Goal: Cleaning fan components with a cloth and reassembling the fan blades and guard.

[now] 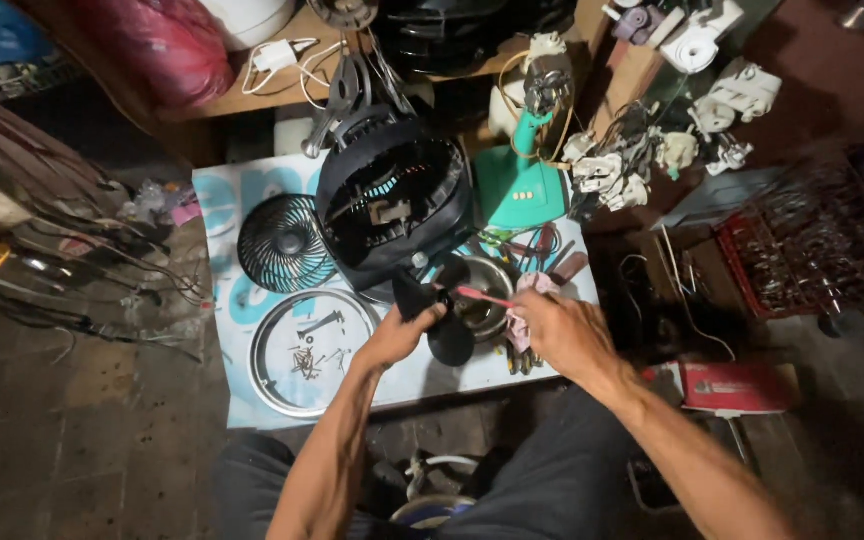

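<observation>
- The work went on low down, on a dark tiled floor, over a white mat [214,200] with pale blue shapes, spread before a cluttered wooden shelf.
- Nearest, the left hand [399,335] gripped a black fan blade [432,310], fingers curled shut around one vane; the blade sat above the mat's near edge, between the two hands.
- The right hand [560,330] held a pink rag [527,300] bunched in closed fingers, and a red-handled tool [482,296] ran from it to the blade's hub; which fingers pinched the tool could not be told.
- Doing this well likely meant keeping the blade steady, the tool square on the hub, and pressure light so no vane flexed.
- Just left lay a metal ring [264,375] with loose screws [304,362] inside; best kept there, away from the elbows.
- Behind the blade sat a steel bowl [492,285].
- Farther off stood the black fan housing [392,205], a teal grille [282,243] beside it and a green fan stand [517,185] on the right.
</observation>
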